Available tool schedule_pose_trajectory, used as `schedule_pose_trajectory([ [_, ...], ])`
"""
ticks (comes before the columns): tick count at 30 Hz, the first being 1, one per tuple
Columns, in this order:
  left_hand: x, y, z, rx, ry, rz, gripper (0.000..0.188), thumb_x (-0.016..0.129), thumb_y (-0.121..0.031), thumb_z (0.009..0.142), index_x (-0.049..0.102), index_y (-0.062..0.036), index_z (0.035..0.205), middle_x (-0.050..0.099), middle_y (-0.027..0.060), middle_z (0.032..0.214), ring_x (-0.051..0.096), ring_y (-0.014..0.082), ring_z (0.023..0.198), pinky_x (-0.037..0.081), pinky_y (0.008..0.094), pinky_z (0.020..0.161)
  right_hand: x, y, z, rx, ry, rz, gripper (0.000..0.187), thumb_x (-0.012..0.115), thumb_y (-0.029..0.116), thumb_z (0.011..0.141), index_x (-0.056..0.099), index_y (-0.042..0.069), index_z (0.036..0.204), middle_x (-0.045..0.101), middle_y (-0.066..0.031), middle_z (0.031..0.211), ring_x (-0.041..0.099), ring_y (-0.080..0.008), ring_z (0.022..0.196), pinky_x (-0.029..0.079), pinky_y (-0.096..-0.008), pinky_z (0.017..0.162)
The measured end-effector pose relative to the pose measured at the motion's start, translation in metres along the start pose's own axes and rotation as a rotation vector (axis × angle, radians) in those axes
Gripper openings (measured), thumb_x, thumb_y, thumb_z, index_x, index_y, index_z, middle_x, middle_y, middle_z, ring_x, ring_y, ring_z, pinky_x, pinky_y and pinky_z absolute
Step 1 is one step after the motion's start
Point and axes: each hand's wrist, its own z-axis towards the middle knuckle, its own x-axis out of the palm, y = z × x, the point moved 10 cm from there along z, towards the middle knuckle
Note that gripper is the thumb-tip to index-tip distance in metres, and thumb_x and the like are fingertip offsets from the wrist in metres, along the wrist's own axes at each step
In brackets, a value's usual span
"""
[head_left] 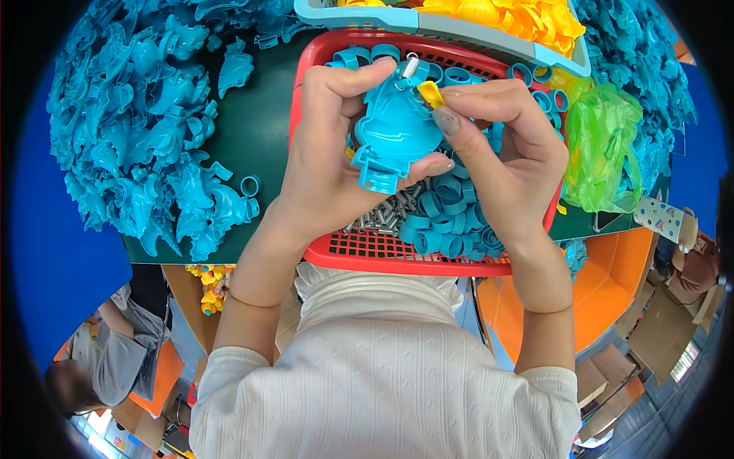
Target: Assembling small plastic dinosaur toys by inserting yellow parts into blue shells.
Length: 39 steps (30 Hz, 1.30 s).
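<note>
My left hand [330, 145] is closed round a blue plastic shell [399, 128], thumb and fingers at its edges. A small silver metal pin [410, 67] stands at the shell's upper end, beside the left fingertips. Between thumb and forefinger, my right hand [508, 141] pinches a small yellow plastic piece [430, 94] close to the shell's upper right edge. Whether the piece touches the shell I cannot tell. Both hands are above a red basket [413, 264], which holds blue plastic rings [451, 203] and silver metal pins [380, 218].
Blue shells lie in a big heap [145, 115] on the left of the dark green table [252, 126], with another heap at the far right. Behind the basket stands a grey-blue bin [451, 29] of yellow parts. A green plastic bag [604, 145] sits to the right.
</note>
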Motion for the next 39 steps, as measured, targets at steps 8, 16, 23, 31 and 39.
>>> schedule_pose_trajectory([
  [8,0.006,-0.008,-0.002,0.128,0.083,0.083,0.077,0.08,-0.018,0.064,0.031,0.0,0.121,0.044,0.0133,0.112,0.054,0.0198,0.099,0.048,0.029,0.081,0.008,-0.003,0.001,-0.01,0.11,-0.028,0.013,0.068,0.001,0.07,0.064,0.005,0.082,0.064,-0.0046,0.085,0.056,-0.0143,0.079,0.043,-0.0255,0.069],
  [16,0.01,-0.016,-0.002,0.175,0.132,-0.044,0.078,0.081,-0.008,0.062,0.032,-0.0012,0.122,0.047,0.0111,0.109,0.054,0.0178,0.1,0.045,0.0289,0.084,0.014,-0.029,-0.003,0.398,0.251,0.434,0.014,0.068,0.009,0.078,0.063,0.0,0.087,0.062,-0.0017,0.082,0.056,-0.0059,0.075,0.045,-0.0214,0.066],
  [23,0.006,-0.006,-0.002,0.073,0.134,-0.039,0.088,0.082,-0.038,0.055,0.035,-0.0005,0.12,0.048,0.0102,0.11,0.053,0.0203,0.101,0.046,0.0317,0.086,0.02,-0.032,-0.011,0.463,0.292,0.445,0.017,0.067,0.009,0.078,0.061,-0.001,0.09,0.058,-0.0011,0.078,0.049,-0.0045,0.066,0.042,-0.0187,0.061],
  [31,-0.029,0.006,0.007,-0.103,-0.185,-0.46,0.066,0.061,-0.024,0.085,0.023,-0.002,0.135,0.054,0.0155,0.112,0.059,0.0151,0.087,0.051,0.0253,0.07,0.008,-0.003,0.01,0.116,0.239,0.373,0.025,0.064,0.015,0.081,0.061,-0.001,0.1,0.058,-0.0055,0.088,0.051,-0.0099,0.077,0.041,-0.0223,0.068],
  [39,-0.053,0.012,-0.003,-0.071,-0.424,-0.486,0.048,0.048,-0.019,0.09,0.024,-0.0032,0.128,0.06,0.0182,0.098,0.052,0.0107,0.056,0.044,0.0208,0.053,0.0,-0.003,0.041,0.153,0.225,0.055,0.018,0.053,0.012,0.088,0.061,-0.002,0.098,0.06,-0.0057,0.092,0.05,-0.0082,0.07,0.04,-0.0197,0.065],
])
